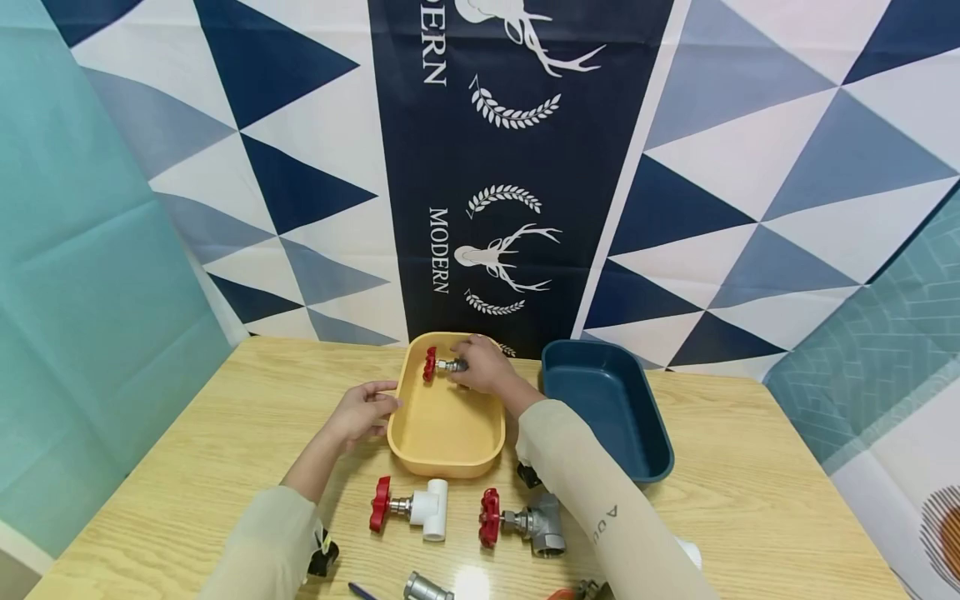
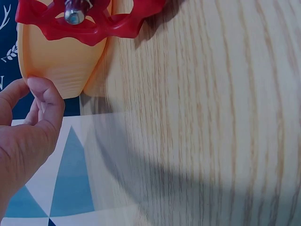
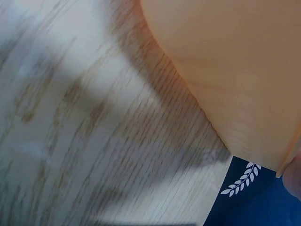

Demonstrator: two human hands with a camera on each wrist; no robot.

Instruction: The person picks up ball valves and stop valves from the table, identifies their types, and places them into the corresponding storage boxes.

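Note:
Over the far part of a yellow plastic bin [image 1: 446, 429], my right hand [image 1: 483, 364] grips a small metal valve [image 1: 448, 365] by its body, and the red handwheel [image 1: 430, 364] points left. My fingers hide part of that body. At the bin's left side my left hand [image 1: 365, 410] pinches the rim, as the left wrist view also shows with thumb and finger at the edge. A white tee valve with a red handle [image 1: 429, 508] lies in front of the bin. Beside it is a grey metal valve [image 1: 542, 525] with a red wheel.
A dark blue bin [image 1: 607, 400] stands right of the yellow one, beyond my right forearm. Near the table's front edge lie a metal fitting [image 1: 427, 587], a dark blue pen-like item [image 1: 362, 591] and a white piece [image 1: 688, 552] partly behind my sleeve. A patterned cloth [image 1: 517, 167] hangs behind the table.

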